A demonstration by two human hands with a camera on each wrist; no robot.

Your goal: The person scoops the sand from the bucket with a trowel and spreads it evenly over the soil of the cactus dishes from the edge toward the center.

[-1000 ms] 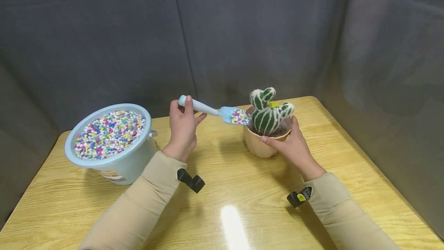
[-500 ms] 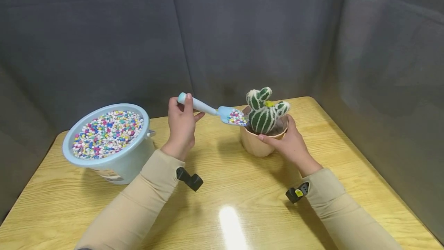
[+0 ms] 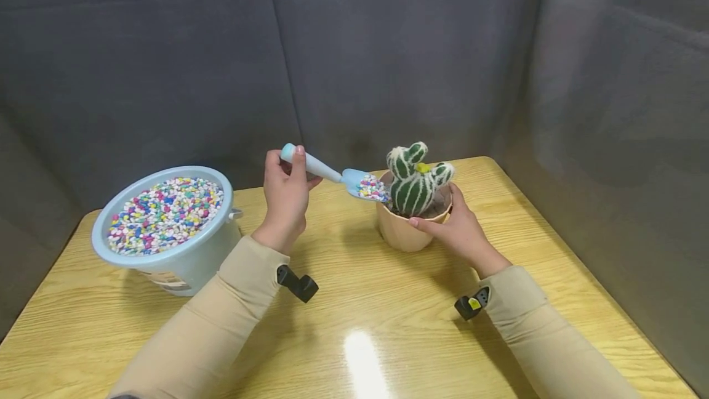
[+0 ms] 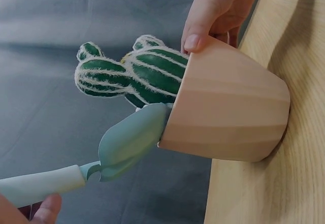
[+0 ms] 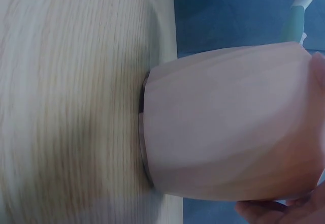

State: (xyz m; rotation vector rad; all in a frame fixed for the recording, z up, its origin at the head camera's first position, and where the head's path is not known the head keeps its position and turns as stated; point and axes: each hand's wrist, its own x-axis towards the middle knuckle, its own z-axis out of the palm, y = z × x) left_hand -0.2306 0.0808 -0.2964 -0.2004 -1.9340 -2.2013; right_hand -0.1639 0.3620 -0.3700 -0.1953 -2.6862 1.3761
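Note:
In the head view my left hand (image 3: 286, 202) grips the pale handle of a light blue trowel (image 3: 318, 168). Small multicoloured pebbles (image 3: 371, 187) lie on its blade, which slopes down to the left side of a peach flower pot (image 3: 404, 234). The left wrist view has the blade (image 4: 129, 140) tipped over the pot's rim, just below a green cactus with white fuzzy stripes (image 4: 155, 71). My right hand (image 3: 465, 236) holds the pot's right side, thumb at the front rim. From the right wrist the pot's wall (image 5: 228, 122) hides most of the trowel.
A light blue bucket (image 3: 207, 260) full of the same coloured pebbles (image 3: 166, 214) stands on the left of the wooden table (image 3: 332, 337). Grey curtains (image 3: 388, 66) hang behind and at the sides. Each sleeve cuff carries a small black camera.
The trowel's blade has dipped further down toward the pot, its handle end slightly raised. Everything has shifted a little left in the head view. Both hands keep their holds.

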